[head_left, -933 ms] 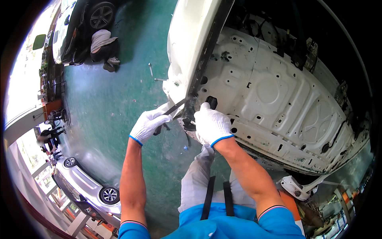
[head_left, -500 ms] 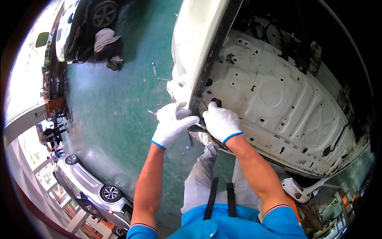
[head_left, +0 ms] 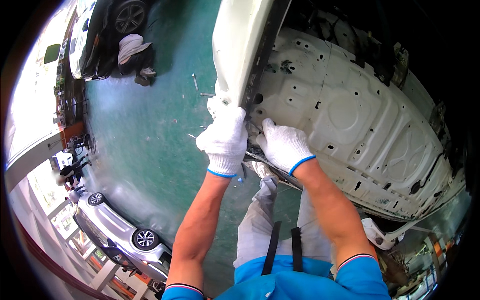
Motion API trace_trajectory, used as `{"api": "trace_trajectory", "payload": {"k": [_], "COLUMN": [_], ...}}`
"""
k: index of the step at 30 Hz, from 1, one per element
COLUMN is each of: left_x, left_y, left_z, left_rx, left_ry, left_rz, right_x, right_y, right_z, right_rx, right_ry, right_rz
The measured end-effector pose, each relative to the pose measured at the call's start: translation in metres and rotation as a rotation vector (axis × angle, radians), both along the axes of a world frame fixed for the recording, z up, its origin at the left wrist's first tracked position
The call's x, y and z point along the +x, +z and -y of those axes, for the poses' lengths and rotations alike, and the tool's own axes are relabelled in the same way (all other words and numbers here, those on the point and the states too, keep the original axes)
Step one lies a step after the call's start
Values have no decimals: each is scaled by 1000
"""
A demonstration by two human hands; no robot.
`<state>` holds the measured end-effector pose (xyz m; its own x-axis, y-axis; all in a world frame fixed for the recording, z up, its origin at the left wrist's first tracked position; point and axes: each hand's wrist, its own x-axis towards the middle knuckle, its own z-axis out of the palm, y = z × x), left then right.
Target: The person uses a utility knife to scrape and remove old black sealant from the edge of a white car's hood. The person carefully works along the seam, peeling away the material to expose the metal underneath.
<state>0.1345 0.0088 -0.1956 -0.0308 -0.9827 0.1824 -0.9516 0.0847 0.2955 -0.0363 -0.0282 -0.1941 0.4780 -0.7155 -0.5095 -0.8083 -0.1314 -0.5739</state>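
Note:
My left hand point(head_left: 225, 140), in a white knit glove with a blue cuff, is closed at the lower end of a white car body pillar point(head_left: 235, 55). Its fingers curl out of sight, so what they grip is hidden. Just to the right, my right hand point(head_left: 286, 145), gloved the same way, is closed over the near corner of the bare white car floor panel point(head_left: 345, 110). Anything in its fingers is covered by the glove. A dark sill edge runs between and below the two hands.
Several small metal tools, such as a wrench point(head_left: 195, 82), lie on the green floor point(head_left: 145, 135) to the left. A person point(head_left: 134, 56) crouches by a dark car at the far left. A silver car point(head_left: 117, 225) stands at the near left.
My left hand has moved right and up against the pillar, and its spread fingers have closed. My right hand has shifted slightly right and down; the dark piece by its fingertips no longer shows.

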Motion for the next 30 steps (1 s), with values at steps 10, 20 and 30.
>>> {"api": "trace_trajectory", "payload": {"k": [10,20,30], "left_x": [27,21,15], "left_y": [6,15,2], "left_z": [3,13,-4], "left_rx": [117,171,403], "left_ry": [-157,-195,240], "left_rz": [-97,-83,-626], "right_x": [-23,4,22], "right_y": [0,-2,6], "right_z": [7,-42,-52], "right_rx": [61,-321,-267], "right_ry": [32,-35,-43], "right_rz": [-21,-62,-112]}}
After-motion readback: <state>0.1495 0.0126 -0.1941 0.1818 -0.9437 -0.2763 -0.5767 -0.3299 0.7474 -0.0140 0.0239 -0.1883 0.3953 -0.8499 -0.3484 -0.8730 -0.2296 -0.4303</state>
